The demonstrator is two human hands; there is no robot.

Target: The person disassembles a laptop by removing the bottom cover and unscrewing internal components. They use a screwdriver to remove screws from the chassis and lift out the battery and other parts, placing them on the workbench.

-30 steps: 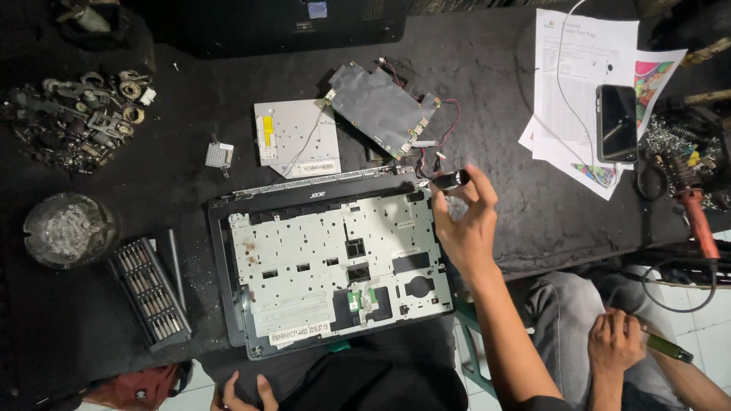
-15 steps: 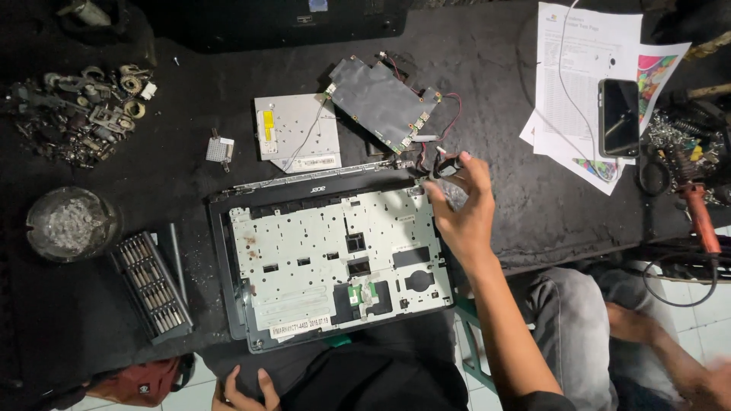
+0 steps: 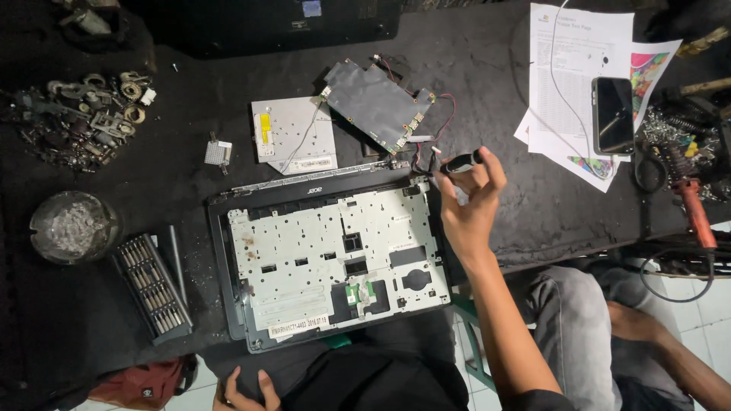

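Right hand pinches a small black screwdriver handle — light, stiff, grip its end — laptop chassis just left.

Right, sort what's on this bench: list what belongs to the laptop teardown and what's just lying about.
In the job:
right hand holding a small black tool
opened laptop base
circuit board with wires
optical drive
screwdriver bit set

Lying about:
phone on printed papers
ashtray
pile of metal scrap
soldering iron

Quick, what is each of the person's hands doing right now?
Left hand: open, fingers resting on the dark lap, holding nothing.
Right hand: closed on a small black tool handle by the laptop's corner.
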